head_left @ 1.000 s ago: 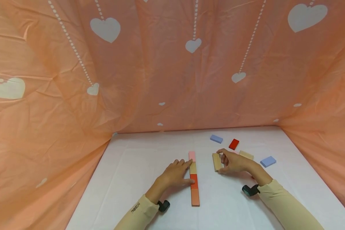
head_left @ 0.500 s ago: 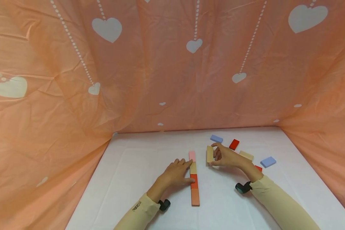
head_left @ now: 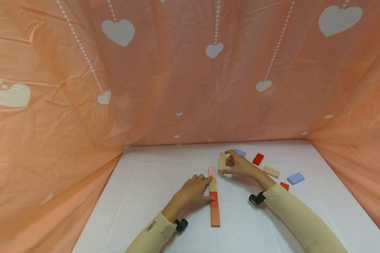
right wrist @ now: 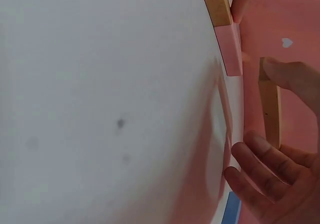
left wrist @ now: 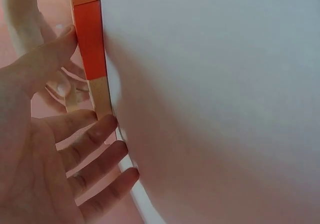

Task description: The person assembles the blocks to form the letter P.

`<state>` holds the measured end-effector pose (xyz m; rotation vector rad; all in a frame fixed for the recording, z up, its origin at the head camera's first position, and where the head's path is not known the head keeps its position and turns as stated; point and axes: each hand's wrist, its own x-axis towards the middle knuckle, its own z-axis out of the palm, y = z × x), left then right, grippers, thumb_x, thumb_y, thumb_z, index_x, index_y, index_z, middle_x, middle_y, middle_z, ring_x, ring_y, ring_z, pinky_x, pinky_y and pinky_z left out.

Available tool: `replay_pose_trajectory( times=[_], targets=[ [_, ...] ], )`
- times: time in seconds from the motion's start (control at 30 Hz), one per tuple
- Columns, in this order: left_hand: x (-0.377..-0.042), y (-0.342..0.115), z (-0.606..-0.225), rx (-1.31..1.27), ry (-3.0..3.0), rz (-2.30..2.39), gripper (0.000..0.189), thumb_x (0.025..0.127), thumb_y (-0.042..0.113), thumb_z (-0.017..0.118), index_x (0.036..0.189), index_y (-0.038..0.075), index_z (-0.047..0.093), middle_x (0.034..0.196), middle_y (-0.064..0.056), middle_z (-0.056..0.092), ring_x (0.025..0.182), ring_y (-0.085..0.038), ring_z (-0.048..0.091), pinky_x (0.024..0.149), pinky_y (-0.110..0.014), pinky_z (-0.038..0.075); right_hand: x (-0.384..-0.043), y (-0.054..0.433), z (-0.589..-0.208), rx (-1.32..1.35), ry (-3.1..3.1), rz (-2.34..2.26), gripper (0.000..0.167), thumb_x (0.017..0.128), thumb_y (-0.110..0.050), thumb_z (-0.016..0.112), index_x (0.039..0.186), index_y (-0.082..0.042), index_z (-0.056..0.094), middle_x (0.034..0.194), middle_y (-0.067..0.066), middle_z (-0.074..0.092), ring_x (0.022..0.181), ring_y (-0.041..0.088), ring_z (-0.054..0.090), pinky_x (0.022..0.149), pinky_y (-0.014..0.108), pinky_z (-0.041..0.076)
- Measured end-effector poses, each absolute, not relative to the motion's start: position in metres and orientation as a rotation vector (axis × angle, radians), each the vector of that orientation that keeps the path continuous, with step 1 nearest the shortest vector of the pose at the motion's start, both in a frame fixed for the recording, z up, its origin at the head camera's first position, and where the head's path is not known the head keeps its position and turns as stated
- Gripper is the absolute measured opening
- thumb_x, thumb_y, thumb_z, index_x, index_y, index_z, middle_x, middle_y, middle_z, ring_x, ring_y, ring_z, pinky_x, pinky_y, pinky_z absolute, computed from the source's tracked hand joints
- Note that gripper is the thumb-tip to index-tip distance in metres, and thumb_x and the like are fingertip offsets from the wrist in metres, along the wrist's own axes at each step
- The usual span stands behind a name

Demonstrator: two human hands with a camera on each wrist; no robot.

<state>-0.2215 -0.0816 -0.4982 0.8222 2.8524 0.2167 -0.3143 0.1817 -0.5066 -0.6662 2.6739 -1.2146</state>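
Note:
A straight row of flat blocks lies on the white tabletop: a pink block (head_left: 211, 171) at the far end, then a plain wooden block (head_left: 213, 185), a red block (head_left: 213, 199) and an orange-brown block (head_left: 215, 216). My left hand (head_left: 191, 191) rests along the row's left side with fingers extended, index fingertip by the plain block and thumb at the red one. Beyond the pink end, my right hand (head_left: 239, 166) pinches another plain wooden block (right wrist: 271, 108) by its two ends, between thumb and index finger. It appears raised off the table in the right wrist view.
Loose blocks are scattered at the right: a blue block (head_left: 240, 153) partly behind my right hand, a red block (head_left: 258, 159), a plain wooden block (head_left: 271, 172), another blue block (head_left: 296, 178) and a red one near my right sleeve. An orange heart-patterned curtain (head_left: 190, 88) encloses the table.
My right hand has carried the plain wooden block left and away from me, from right of the row to near its pink end. My left hand has stayed in place.

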Motion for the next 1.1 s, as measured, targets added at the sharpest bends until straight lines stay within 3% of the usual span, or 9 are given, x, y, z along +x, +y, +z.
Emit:
replay_pose_trajectory(
  times=[0.23, 0.5, 0.77, 1.1],
  targets=[
    [-0.221, -0.083, -0.499, 0.813, 2.835, 0.276, 0.085, 0.096, 0.059, 0.075, 0.164, 0.016, 0.045, 0.144, -0.007, 0.055, 0.124, -0.024, 0.053, 0.105, -0.041, 0.050, -0.326, 0.169, -0.510, -0.705, 2.672, -1.212, 0.091, 0.086, -0.029, 0.094, 0.151, 0.006, 0.041, 0.109, 0.011, 0.071, 0.105, 0.029, 0.069, 0.101, 0.054, 0.057],
    [-0.221, -0.082, -0.496, 0.819, 2.846, 0.209, 0.085, 0.095, 0.061, 0.075, 0.162, 0.017, 0.047, 0.134, -0.007, 0.058, 0.118, -0.024, 0.055, 0.097, -0.038, 0.053, -0.337, 0.157, -0.512, -0.634, 2.665, -1.187, 0.090, 0.087, -0.033, 0.092, 0.152, 0.003, 0.040, 0.114, 0.011, 0.071, 0.110, 0.031, 0.067, 0.101, 0.053, 0.056],
    [-0.223, -0.080, -0.495, 0.800, 2.840, 0.178, 0.083, 0.095, 0.061, 0.075, 0.162, 0.018, 0.049, 0.138, -0.007, 0.059, 0.120, -0.025, 0.056, 0.097, -0.040, 0.054, -0.350, 0.146, -0.505, -0.650, 2.609, -1.142, 0.087, 0.088, -0.026, 0.091, 0.153, 0.002, 0.039, 0.116, 0.012, 0.068, 0.113, 0.031, 0.067, 0.102, 0.050, 0.055],
    [-0.222, -0.080, -0.493, 0.793, 2.846, 0.151, 0.083, 0.095, 0.062, 0.074, 0.162, 0.019, 0.049, 0.139, -0.006, 0.060, 0.123, -0.025, 0.056, 0.098, -0.040, 0.054, -0.362, 0.140, -0.505, -0.661, 2.578, -1.138, 0.082, 0.088, -0.019, 0.091, 0.149, 0.006, 0.042, 0.112, 0.014, 0.066, 0.102, 0.027, 0.064, 0.094, 0.042, 0.055]
  ],
)
